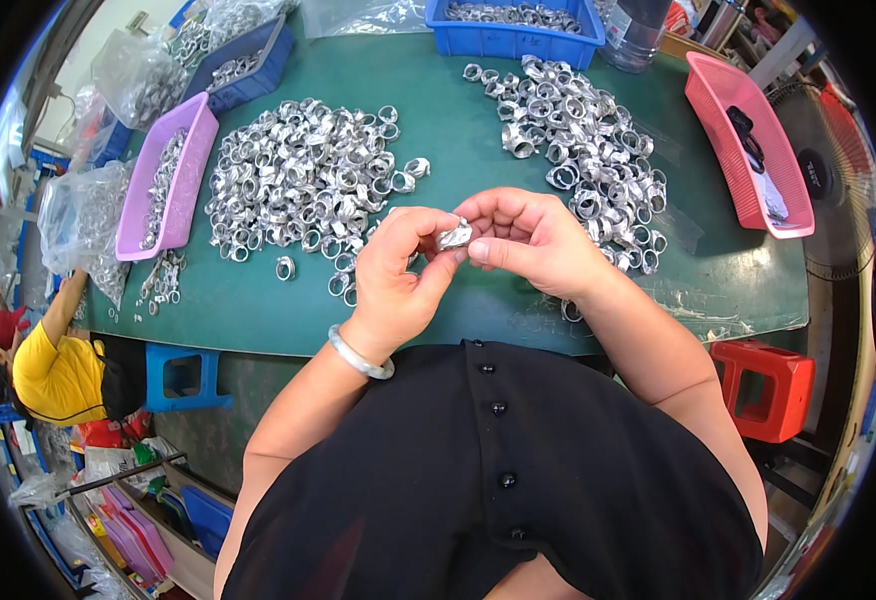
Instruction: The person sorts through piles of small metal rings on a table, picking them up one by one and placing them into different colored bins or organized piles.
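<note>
A silver-coloured metal ring point(455, 236) with a broad, pale face is pinched between the thumb and forefinger of my left hand point(395, 268). From the other side my right hand point(543, 243) meets it, fingers curled and thumb tip against the ring's edge. Both hands are over the near part of the green table point(438, 110). To the left of them spreads a large pile of similar rings point(293, 180). A second pile of rings point(583, 140) runs down the right side, partly behind my right hand and forearm.
A pink basket point(196, 165) of small metal pieces stands left; another pink basket point(703, 90) holding dark-handled scissors stands right. Blue bins point(518, 38) sit at the back, beside a large clear bottle point(633, 35). Plastic bags point(83, 215) crowd the left edge. A person in yellow point(58, 375) is beyond.
</note>
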Motion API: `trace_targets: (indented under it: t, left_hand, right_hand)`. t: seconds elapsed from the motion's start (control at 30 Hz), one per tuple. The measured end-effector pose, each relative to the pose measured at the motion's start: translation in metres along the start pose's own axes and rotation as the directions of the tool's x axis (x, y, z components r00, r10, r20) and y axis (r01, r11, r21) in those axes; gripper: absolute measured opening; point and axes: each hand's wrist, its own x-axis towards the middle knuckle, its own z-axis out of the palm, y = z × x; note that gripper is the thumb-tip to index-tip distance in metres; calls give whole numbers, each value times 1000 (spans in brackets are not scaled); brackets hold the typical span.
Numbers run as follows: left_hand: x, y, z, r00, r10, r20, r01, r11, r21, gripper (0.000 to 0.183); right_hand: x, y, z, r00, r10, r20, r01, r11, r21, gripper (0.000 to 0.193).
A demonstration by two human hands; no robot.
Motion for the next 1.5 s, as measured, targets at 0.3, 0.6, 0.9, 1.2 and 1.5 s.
trace_targets:
  t: [0.3,0.6,0.9,1.2,1.5]
  left_hand:
    - [-1,-2,6,992,-127,14,127,967,-222,25]
    - [2,-3,0,999,1,50,-1,1000,5,26]
    - [-2,-4,3,997,68,-44,-75,980,-184,46]
    - [2,5,2,959,277,-62,-269,957,112,49]
    - [2,10,-3,952,304,37,-305,929,209,51]
  right_hand:
    - [0,-1,1,1000,0,2,0,1000,-12,28]
    - [1,-3,1,999,35,1,-35,999,-15,24]
    - [2,2,-4,991,-112,68,111,994,11,29]
    - [2,5,-7,994,-79,71,78,997,24,28]
    - [2,3,-6,997,-79,21,78,997,2,24]
